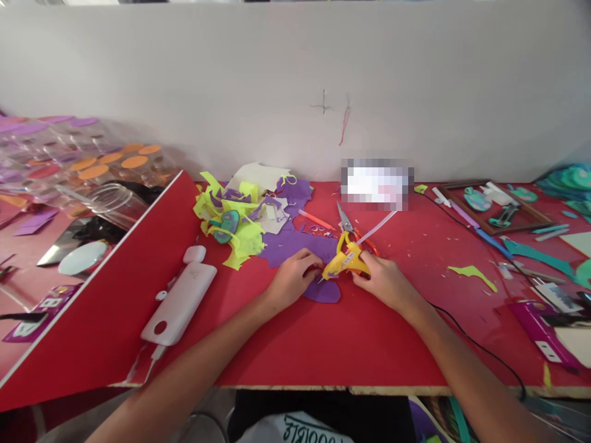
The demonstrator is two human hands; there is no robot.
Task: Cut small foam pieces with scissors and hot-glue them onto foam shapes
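My right hand (381, 280) grips a yellow glue gun (344, 261), with its nozzle pointing down and left. Just under the nozzle lies a rounded purple foam piece (325, 293) on the red table. Fingers bent, my left hand (295, 275) pinches at the upper left edge of this piece, close to the nozzle; its fingertips are partly hidden. A clear glue stick (379, 226) sticks out from the back of the gun. Behind the gun, scissors (344, 218) with orange handles lie partly covered.
Yellow-green and purple foam scraps (244, 215) are heaped at the back. On the left, a white power bank (180, 304) lies beside a raised red divider (115, 289). At right are a brown frame (521, 224), a black cord (466, 335) and a purple power strip (538, 332).
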